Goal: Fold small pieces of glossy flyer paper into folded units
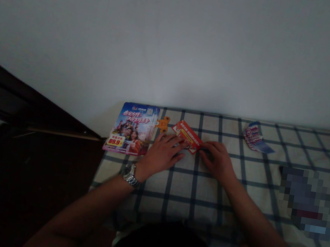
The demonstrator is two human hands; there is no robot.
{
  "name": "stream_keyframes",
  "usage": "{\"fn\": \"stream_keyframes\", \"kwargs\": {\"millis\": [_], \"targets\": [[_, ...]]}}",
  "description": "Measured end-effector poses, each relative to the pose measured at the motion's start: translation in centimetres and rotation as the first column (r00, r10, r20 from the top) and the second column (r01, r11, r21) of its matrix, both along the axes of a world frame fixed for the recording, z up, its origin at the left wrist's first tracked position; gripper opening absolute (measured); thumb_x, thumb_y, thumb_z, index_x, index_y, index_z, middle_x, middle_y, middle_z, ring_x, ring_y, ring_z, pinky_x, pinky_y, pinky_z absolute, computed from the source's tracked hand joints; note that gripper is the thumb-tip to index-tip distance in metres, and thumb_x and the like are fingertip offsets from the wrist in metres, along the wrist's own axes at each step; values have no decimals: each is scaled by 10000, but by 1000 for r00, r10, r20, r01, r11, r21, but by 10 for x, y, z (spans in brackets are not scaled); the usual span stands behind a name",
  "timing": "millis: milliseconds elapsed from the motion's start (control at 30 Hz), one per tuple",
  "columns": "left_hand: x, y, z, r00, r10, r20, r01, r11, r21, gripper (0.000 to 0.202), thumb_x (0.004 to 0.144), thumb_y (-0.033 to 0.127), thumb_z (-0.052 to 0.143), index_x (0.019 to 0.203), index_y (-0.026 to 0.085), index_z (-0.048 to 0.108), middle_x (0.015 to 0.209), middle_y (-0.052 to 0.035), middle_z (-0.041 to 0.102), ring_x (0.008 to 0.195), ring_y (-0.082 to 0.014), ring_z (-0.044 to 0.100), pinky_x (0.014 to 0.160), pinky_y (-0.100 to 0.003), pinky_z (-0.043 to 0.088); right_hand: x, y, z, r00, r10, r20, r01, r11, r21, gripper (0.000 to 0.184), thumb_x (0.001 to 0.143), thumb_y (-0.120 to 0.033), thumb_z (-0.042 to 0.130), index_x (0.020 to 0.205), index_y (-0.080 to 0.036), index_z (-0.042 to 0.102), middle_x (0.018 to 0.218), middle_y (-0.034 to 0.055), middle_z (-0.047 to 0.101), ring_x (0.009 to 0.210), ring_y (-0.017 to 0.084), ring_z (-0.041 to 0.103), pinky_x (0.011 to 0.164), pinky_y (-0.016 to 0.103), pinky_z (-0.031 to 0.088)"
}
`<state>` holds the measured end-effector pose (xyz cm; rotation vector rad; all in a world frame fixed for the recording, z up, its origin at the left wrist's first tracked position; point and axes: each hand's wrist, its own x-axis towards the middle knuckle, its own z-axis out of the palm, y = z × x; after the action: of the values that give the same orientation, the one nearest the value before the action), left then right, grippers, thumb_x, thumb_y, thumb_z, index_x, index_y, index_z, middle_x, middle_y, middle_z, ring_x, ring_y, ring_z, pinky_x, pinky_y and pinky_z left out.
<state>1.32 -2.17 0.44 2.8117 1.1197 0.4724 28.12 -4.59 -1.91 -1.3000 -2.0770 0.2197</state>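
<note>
A small red leaflet (187,135) lies on the checked tablecloth (204,189). My left hand (163,152), with a metal watch on its wrist, lies flat with fingers spread, its fingertips resting on the leaflet's near left edge. My right hand (217,159) is beside it, fingers curled down and pressed together at the leaflet's near right corner. Whether that hand grips the corner or only presses on it does not show.
A blue flyer with a price tag (132,127) lies at the table's left edge, with a small orange figure (163,123) beside it. A fanned stack of cards (254,136) sits at the back right. A blurred dark object (308,202) is at right. A white wall rises behind.
</note>
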Motion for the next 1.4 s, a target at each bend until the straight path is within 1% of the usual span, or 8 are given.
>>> {"fn": "stream_keyframes", "kwargs": {"millis": [333,500,633,733,900,1100,1267,1400], "targets": [[0,2,1,994,-103,42,104,994,-16,379,1064,378,498,1412,251,580,1392,-99,598,1404,-313,483,1245,-599,292,1,-1,-1,1000,17,-23,-17,1000,4,272,1001,-298,593,1250,-262,695,1184,121,700,1109,308,651,975,533,559],[-1,2,-5,988,-148,42,149,988,-34,392,1066,386,495,1434,261,548,1434,-108,561,1474,-310,425,1268,-628,245,0,1,-1,994,98,58,-98,995,-5,347,1012,-299,587,1353,-283,648,1387,89,672,1294,312,592,1094,570,501],[-1,2,-6,986,-163,38,165,986,-35,402,1066,379,499,1446,258,544,1455,-111,552,1476,-299,420,1277,-617,230,-1,2,-5,986,97,134,-97,995,-9,364,1019,-311,585,1376,-279,645,1450,80,648,1405,325,527,1137,591,468],[0,2,-3,986,-159,49,160,987,-21,385,1062,388,507,1417,257,578,1438,-106,569,1425,-299,459,1254,-587,289,-1,2,-8,983,99,154,-99,995,-10,377,1022,-315,588,1394,-275,637,1447,84,656,1417,323,527,1131,593,471],[1,1,2,982,-182,60,184,982,-36,349,1071,412,486,1357,268,625,1349,-84,632,1298,-289,540,1094,-499,450,0,2,-9,981,105,162,-104,995,-13,387,1019,-310,599,1401,-263,633,1446,97,656,1412,324,538,1126,591,473],[0,2,3,987,-155,32,156,987,-39,384,1079,430,463,1393,258,603,1354,-78,645,1270,-279,570,1118,-523,410,1,2,-9,983,105,147,-107,994,0,369,1006,-320,613,1368,-265,656,1425,107,662,1395,326,550,1124,588,480],[0,4,-1,992,-98,73,100,995,-24,425,1072,398,491,1473,265,537,1429,-78,620,1390,-276,512,1251,-585,246,0,0,-5,985,132,112,-134,991,13,362,1003,-320,608,1356,-258,655,1344,110,701,1313,308,606,1110,569,499],[0,4,-5,995,-49,92,52,998,-30,407,1064,411,511,1436,258,572,1471,-78,604,1413,-283,500,1230,-577,288,-1,-2,-1,982,155,109,-156,988,6,346,1009,-318,603,1343,-242,655,1309,112,715,1276,301,625,1102,550,507]]}}
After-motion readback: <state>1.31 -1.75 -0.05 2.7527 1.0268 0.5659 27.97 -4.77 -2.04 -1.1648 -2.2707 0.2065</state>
